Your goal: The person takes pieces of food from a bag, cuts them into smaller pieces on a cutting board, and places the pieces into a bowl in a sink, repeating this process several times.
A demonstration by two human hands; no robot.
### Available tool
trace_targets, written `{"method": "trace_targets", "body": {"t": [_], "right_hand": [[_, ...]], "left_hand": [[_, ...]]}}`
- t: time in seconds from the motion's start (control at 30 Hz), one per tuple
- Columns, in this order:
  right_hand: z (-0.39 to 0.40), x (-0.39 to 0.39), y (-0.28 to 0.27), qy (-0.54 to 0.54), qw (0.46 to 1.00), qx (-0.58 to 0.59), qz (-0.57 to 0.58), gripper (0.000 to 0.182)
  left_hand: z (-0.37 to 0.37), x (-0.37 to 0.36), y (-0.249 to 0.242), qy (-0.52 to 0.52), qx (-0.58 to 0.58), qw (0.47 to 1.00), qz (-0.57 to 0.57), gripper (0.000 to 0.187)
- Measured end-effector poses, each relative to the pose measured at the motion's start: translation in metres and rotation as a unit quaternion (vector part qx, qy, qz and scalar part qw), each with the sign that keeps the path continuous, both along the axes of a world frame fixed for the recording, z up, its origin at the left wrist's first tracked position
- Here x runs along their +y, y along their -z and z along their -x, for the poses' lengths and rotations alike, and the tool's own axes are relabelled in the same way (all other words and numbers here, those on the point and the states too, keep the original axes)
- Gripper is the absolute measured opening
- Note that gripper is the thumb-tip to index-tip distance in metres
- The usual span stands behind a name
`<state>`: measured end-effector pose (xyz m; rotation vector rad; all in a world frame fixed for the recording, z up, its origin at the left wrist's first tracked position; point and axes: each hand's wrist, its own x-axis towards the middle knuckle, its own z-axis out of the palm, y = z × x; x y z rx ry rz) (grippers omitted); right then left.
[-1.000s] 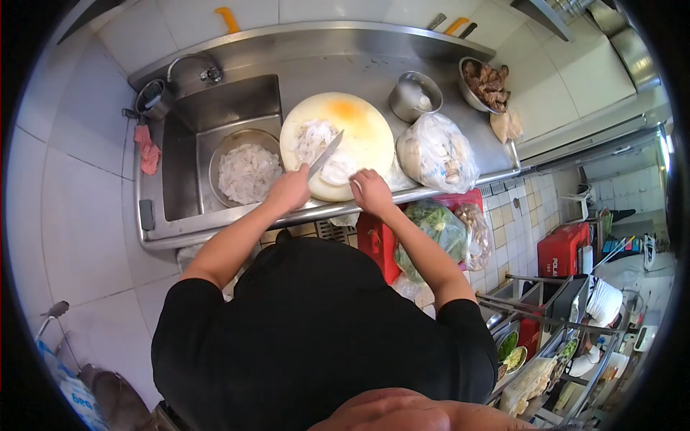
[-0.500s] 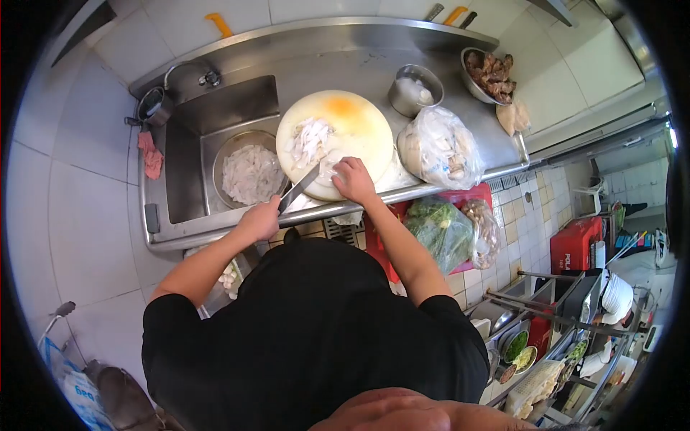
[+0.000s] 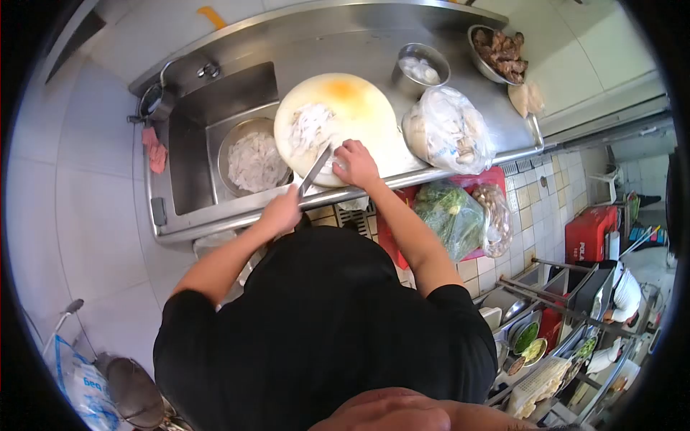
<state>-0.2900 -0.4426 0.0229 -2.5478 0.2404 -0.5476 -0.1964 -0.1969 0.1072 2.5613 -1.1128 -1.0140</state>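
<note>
Cream round cutting board [image 3: 359,108] with orange stain, white sliced meat [image 3: 310,128], silver knife [image 3: 315,171], steel-grey table [image 3: 460,72], pink cloth [image 3: 154,149], black shirt [image 3: 323,323], red crate [image 3: 589,233].

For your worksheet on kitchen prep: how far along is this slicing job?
Done: a bowl in the sink holds white slices, with a cut pile on the round board. In hand: left hand holds the knife; right hand steadies a piece. Left: the bag looks full.
</note>
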Motion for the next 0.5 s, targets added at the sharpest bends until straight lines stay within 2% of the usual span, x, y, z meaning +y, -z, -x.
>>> {"method": "trace_targets", "body": {"t": [0.07,0.17,0.23,0.33,0.43,0.5], "right_hand": [[0.005,0.000,0.003,0.010,1.000,-0.016,-0.013,0.028],[0.009,0.002,-0.004,0.014,0.999,-0.030,-0.010,0.028],[0.012,0.004,-0.012,0.022,0.999,-0.026,0.002,0.028],[0.003,0.002,-0.011,0.021,0.998,0.044,0.048,0.028],[0.009,-0.002,0.001,0.026,0.999,0.032,0.022,0.029],[0.018,0.002,0.010,0.040,0.999,0.015,0.008,0.028]], "left_hand": [[0.001,0.035,-0.019,-0.013,0.012,1.000,-0.015,0.025],[-0.016,0.018,-0.044,0.027,-0.007,1.000,-0.009,0.024],[-0.019,-0.022,-0.040,0.038,-0.037,0.998,0.027,0.026],[-0.019,-0.089,-0.022,0.050,-0.067,0.995,0.058,0.031],[-0.021,-0.104,0.003,0.054,-0.061,0.995,0.064,0.031],[-0.016,-0.056,0.008,0.056,-0.059,0.996,0.042,0.028]]}}
